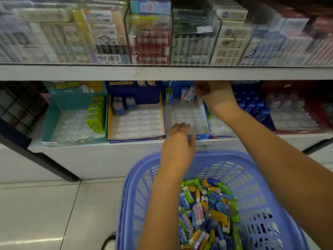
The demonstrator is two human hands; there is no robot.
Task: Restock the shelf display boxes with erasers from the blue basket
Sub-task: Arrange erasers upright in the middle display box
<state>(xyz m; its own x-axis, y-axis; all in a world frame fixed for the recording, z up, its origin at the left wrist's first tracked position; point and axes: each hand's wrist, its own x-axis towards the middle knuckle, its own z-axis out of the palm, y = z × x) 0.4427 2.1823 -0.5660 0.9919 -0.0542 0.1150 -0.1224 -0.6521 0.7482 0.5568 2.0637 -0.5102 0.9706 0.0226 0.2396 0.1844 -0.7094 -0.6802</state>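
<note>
From my remote seat I look down over the person's two bare arms toward a low white shelf (108,147) that carries a row of cardboard display boxes. The right hand (214,94) reaches to the back of the blue display box (187,116), fingers closed in a pinch around a pink-and-blue eraser (189,93) held just above the clear plastic tray inside. A green eraser (169,96) stands upright in the back left corner of that box, and the rest of its tray shows bare pockets. The left hand (178,141) hangs over the front edge of the same box, palm down and fingers bent loosely; it is blurred, and I cannot tell whether anything sits under them. Just beside it on the left, the navy box with yellow edges (163,120) holds two small erasers (122,105) at its back left. Further left, the teal box (54,120) has a row of lime-green pieces (95,114) along its right wall. To the right of the person's arm there are packed blue items (252,105) and a red box (320,112). The blue basket (252,186) sits nearest me, below the shelf and between the forearms, with the loose erasers (207,210) heaped in its bottom: green, yellow, blue, pink and purple wrappers mixed together. Above, an upper shelf (162,72) carries clear cases of stationery, all soft in focus. Pale floor tiles (45,204) lie at the left, and the toe of a shoe (109,240) shows by the basket.
</note>
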